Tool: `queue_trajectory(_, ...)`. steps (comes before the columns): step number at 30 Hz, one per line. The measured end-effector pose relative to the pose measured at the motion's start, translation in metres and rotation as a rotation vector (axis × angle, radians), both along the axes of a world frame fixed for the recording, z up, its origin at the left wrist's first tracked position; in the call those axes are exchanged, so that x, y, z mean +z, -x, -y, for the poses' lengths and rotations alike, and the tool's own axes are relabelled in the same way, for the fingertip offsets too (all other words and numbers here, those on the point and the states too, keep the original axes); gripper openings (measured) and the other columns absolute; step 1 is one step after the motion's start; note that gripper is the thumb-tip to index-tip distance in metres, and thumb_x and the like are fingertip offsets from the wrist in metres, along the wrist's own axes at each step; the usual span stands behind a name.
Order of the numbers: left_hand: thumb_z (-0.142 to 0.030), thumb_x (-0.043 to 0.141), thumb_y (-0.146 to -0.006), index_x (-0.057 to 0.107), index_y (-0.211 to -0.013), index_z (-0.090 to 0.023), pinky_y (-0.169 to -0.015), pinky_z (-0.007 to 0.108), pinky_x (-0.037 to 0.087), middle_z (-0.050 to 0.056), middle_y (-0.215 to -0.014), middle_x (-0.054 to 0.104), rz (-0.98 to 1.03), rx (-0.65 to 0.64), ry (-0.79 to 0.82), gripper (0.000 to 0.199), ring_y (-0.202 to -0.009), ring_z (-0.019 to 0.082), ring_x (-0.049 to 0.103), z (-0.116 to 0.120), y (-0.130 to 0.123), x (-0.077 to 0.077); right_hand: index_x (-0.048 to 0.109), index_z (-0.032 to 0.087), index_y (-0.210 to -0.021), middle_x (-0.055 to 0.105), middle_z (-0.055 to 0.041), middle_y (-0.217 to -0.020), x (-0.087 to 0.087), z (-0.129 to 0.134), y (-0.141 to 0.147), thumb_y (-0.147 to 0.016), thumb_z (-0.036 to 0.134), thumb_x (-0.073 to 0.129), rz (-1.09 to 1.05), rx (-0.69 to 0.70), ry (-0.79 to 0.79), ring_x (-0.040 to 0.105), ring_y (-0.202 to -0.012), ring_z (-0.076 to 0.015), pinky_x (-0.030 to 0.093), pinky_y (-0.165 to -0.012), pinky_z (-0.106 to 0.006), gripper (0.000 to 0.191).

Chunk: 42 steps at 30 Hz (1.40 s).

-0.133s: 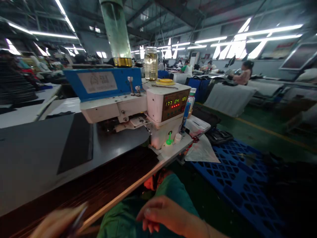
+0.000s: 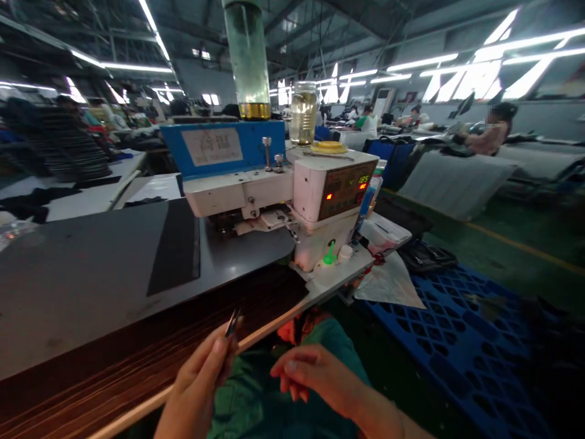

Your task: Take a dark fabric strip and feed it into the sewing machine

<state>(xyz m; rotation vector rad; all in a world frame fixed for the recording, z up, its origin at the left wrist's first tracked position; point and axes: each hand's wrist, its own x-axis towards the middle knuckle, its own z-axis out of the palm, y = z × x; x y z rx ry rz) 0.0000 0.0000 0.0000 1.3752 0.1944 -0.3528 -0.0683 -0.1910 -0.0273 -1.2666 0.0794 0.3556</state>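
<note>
My left hand pinches a small pair of metal thread snips at the table's front edge, tips pointing up toward the dark fabric stack. My right hand hovers over my green-clad lap with fingers loosely curled and nothing in it. Behind them stands a white and blue sewing machine with a lit control panel. A black fabric strip lies on the dark grey table plate.
A blue plastic pallet lies on the green floor to the right, with white bags beside the machine. An oil jar sits on top of the machine. Other people work at distant tables; fabric piles stand at left.
The view has shifted left, so the machine sits further right. My left hand has risen into view with the snips, now sharp. The right hand has barely moved.
</note>
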Motion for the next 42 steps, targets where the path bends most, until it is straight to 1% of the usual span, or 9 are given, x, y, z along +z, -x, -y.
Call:
queue_trajectory(4,-0.051,0.058,-0.074,0.061,-0.108,-0.015,-0.060,0.019,0.041,0.001,-0.073,0.055,-0.046,-0.086,0.169,0.050,-0.063,0.010,0.047,0.028,-0.001,-0.011,0.066,0.013,-0.093,0.061,-0.0033,-0.073,0.003,0.001,-0.005,-0.079,0.045,0.055,0.029,-0.020,0.108,0.049,-0.056,-0.0067,0.032,-0.048,-0.018,0.036)
queue_trajectory(10,-0.051,0.054,-0.076,0.060,-0.107,-0.016,-0.057,0.019,0.040,0.002,-0.076,0.058,-0.061,-0.064,0.212,0.047,-0.065,0.011,0.050,0.044,0.000,-0.006,0.065,0.018,-0.096,0.061,-0.0025,-0.077,0.010,-0.005,-0.013,-0.078,0.049,0.053,0.082,-0.020,0.280,0.051,-0.062,-0.0095,0.036,-0.050,-0.019,0.038)
queue_trajectory(17,-0.051,0.057,-0.073,0.060,-0.091,-0.018,-0.042,0.017,0.033,-0.002,-0.066,0.055,-0.054,-0.062,0.216,0.038,-0.050,0.008,0.045,0.058,0.004,-0.001,0.063,0.014,-0.090,0.058,-0.0012,-0.076,0.007,-0.020,-0.022,-0.078,0.046,0.056,0.131,-0.020,0.173,0.050,-0.063,-0.0094,0.042,-0.058,-0.021,0.034)
queue_trajectory(25,-0.044,0.057,-0.076,0.060,-0.092,-0.018,-0.063,0.021,0.045,0.003,-0.083,0.065,0.051,-0.060,0.150,0.031,-0.065,0.012,0.057,0.063,0.003,-0.004,0.059,0.014,-0.092,0.059,-0.0025,-0.077,0.007,-0.022,-0.024,-0.082,0.038,0.052,0.204,-0.090,0.243,0.052,-0.064,-0.0104,0.042,-0.056,-0.021,0.027)
queue_trajectory(28,-0.043,0.059,-0.075,0.061,-0.090,-0.018,-0.070,0.022,0.046,0.004,-0.085,0.066,0.148,-0.073,0.077,0.029,-0.074,0.014,0.060,0.060,0.002,-0.005,0.059,0.015,-0.087,0.059,-0.0017,-0.074,0.013,-0.015,-0.020,-0.085,0.034,0.047,0.274,-0.074,0.383,0.050,-0.064,-0.0104,0.039,-0.056,-0.021,0.023)
queue_trajectory(33,-0.044,0.054,-0.078,0.062,-0.081,-0.017,-0.076,0.024,0.047,0.005,-0.082,0.067,0.380,-0.065,-0.102,0.029,-0.081,0.018,0.062,0.045,-0.012,0.007,0.058,0.016,-0.077,0.059,-0.0007,-0.071,0.013,0.005,-0.008,-0.082,0.020,0.046,0.400,-0.003,0.793,0.050,-0.064,-0.0110,0.036,-0.058,-0.022,0.013)
queue_trajectory(36,-0.046,0.052,-0.078,0.063,-0.085,-0.018,-0.078,0.026,0.048,0.004,-0.081,0.068,0.560,-0.025,-0.302,0.031,-0.082,0.018,0.062,0.025,-0.030,0.023,0.058,0.018,-0.079,0.060,-0.0014,-0.075,0.018,0.028,-0.004,-0.085,0.025,0.041,0.433,-0.045,0.830,0.053,-0.069,-0.0120,0.039,-0.062,-0.022,0.019)
queue_trajectory(39,-0.048,0.047,-0.080,0.064,-0.081,-0.020,-0.078,0.026,0.047,0.002,-0.080,0.067,0.816,-0.016,-0.546,0.033,-0.081,0.018,0.061,-0.002,-0.056,0.043,0.059,0.019,-0.091,0.059,-0.0017,-0.075,0.040,0.064,-0.009,-0.088,0.036,0.038,0.457,-0.270,0.866,0.053,-0.066,-0.0129,0.041,-0.060,-0.022,0.027)
queue_trajectory(42,-0.049,0.040,-0.082,0.064,-0.086,-0.021,-0.085,0.031,0.045,0.003,-0.091,0.065,1.023,-0.059,-0.811,0.037,-0.090,0.020,0.059,-0.031,-0.091,0.060,0.058,0.017,-0.107,0.057,-0.0015,-0.068,0.080,0.106,-0.025,-0.085,0.043,0.041,0.468,-0.610,0.990,0.050,-0.057,-0.0134,0.039,-0.052,-0.023,0.038)
